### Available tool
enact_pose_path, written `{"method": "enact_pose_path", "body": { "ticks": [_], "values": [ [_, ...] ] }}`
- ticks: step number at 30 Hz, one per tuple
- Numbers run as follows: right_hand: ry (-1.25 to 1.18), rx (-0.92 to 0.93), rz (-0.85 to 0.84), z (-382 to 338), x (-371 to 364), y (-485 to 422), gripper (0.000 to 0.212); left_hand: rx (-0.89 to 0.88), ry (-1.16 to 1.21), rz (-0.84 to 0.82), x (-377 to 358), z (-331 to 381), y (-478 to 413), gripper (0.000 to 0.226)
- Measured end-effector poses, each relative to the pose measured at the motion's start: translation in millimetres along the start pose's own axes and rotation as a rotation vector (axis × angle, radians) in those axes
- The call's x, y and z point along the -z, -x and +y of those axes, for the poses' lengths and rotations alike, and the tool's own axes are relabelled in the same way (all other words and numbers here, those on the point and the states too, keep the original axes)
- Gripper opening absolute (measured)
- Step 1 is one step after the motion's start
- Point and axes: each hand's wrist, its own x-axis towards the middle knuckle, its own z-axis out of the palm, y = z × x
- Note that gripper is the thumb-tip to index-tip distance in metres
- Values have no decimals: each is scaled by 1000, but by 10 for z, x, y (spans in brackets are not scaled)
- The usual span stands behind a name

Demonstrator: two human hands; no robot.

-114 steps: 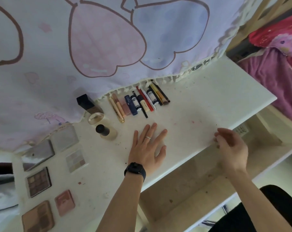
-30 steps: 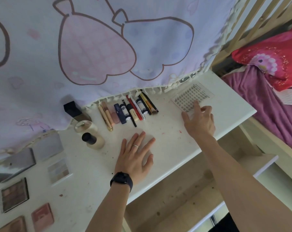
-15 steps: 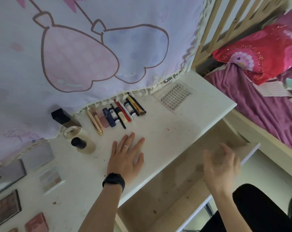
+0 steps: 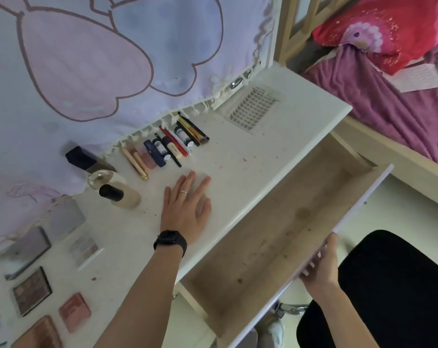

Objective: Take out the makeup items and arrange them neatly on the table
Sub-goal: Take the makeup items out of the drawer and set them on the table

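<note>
Makeup items (image 4: 162,151) lie on the white worktop (image 4: 238,172): six flat palettes (image 4: 32,290), three bottles (image 4: 120,194), one row of tubes (image 4: 177,141) and one clear lash tray (image 4: 253,106), with the left hand (image 4: 185,209) flat, grip wide, and the right hand (image 4: 321,267) grip holding the white drawer front (image 4: 363,204).

My right grip (image 4: 322,267) has left the far corner of the surface (image 4: 238,177), where a second ago it was setting down the lash tray (image 4: 253,108). The tray now lies there alone, on a spot that was bare nearly four seconds back. Half a second ago the grip hung loose in the air; now it holds the drawer front (image 4: 358,204), fingers curled over its edge.
</note>
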Motion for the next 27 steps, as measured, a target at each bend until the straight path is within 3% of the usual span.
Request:
{"method": "enact_pose_path", "body": {
  "ticks": [10,15,22,27],
  "values": [
    [-144,-90,-154,-131,108,108,92,-13,-15,21,-35,-13,-5,53],
    [-99,-9,-176,-132,-105,157,78,-11,-19,22,-19,-6,-11,55],
    [-69,-27,-195,-140,-594,19,92,-18,-34,15,-13,-3,-18,57],
    [-75,-28,-295,-200,-815,33,79,-13,-48,6,-31,-23,-24,56]
  ]
}}
